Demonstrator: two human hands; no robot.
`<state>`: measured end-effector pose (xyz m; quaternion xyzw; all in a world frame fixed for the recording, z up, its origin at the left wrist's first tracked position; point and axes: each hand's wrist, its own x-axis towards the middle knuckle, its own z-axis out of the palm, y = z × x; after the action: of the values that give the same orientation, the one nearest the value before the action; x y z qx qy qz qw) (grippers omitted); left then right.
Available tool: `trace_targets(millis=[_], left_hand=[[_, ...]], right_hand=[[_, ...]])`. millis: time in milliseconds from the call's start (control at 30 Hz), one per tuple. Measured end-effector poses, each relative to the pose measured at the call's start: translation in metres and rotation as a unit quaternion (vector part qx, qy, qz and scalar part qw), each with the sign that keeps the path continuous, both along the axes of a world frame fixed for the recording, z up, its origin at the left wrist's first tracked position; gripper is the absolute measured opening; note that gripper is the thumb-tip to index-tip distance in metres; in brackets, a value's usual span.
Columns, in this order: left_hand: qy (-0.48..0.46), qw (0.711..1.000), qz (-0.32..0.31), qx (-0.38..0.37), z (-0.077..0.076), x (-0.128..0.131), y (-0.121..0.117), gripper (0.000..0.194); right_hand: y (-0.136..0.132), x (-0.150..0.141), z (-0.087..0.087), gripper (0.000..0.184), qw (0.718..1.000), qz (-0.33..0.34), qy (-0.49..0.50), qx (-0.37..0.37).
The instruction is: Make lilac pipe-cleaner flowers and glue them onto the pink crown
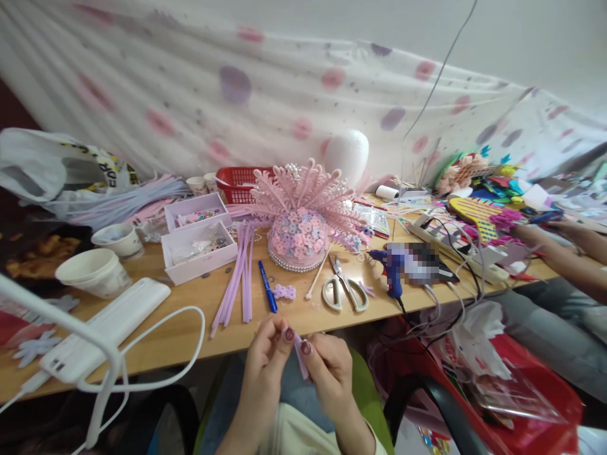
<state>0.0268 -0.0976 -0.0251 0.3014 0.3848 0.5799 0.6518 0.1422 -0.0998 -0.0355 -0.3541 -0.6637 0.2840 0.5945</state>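
My left hand [265,363] and my right hand [329,366] meet just below the table's front edge, both pinched on a small pink foam strip [300,355] held between them. On the table ahead stands a pink and lilac flower dome [298,237] with curled pink fronds. A small lilac foam flower [283,292], a blue pen [267,287] and a bundle of lilac strips [239,278] lie nearest my hands.
White scissors [344,292], a blue glue gun [391,272] and a power strip [455,243] lie to the right. White trays [199,253], paper cups [95,272], a power bank [104,328] with cable sit left. Another person's arm [564,253] reaches in at far right.
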Motion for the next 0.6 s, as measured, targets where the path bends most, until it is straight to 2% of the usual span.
trace_targets(millis=[67,167,233,300,367,467,600], left_hand=[[0.030,0.999,0.011,0.013,0.000,0.000,-0.001,0.041],[0.008,1.000,0.021,-0.010,0.001,-0.004,0.001,0.040],[0.005,0.999,0.044,-0.019,0.000,-0.007,0.003,0.038],[0.020,0.998,0.065,-0.015,-0.002,-0.010,0.005,0.038],[0.050,0.996,0.074,-0.001,-0.003,-0.011,0.004,0.036],[0.110,0.989,0.086,0.046,-0.002,-0.008,0.002,0.031],[0.208,0.967,0.082,0.126,0.003,-0.007,0.001,0.022]], right_hand=[[-0.003,0.001,0.002,0.051,0.999,-0.021,-0.037,0.032],[-0.005,0.003,0.011,0.046,0.989,-0.033,-0.144,-0.001],[-0.006,0.004,0.018,0.030,0.975,-0.048,-0.217,-0.026],[-0.009,0.003,0.025,0.011,0.964,-0.078,-0.252,-0.014],[-0.010,0.000,0.027,0.027,0.957,-0.116,-0.264,0.018],[-0.007,-0.001,0.024,0.021,0.944,-0.151,-0.288,0.062],[-0.002,0.005,0.018,0.027,0.929,-0.120,-0.340,0.083]])
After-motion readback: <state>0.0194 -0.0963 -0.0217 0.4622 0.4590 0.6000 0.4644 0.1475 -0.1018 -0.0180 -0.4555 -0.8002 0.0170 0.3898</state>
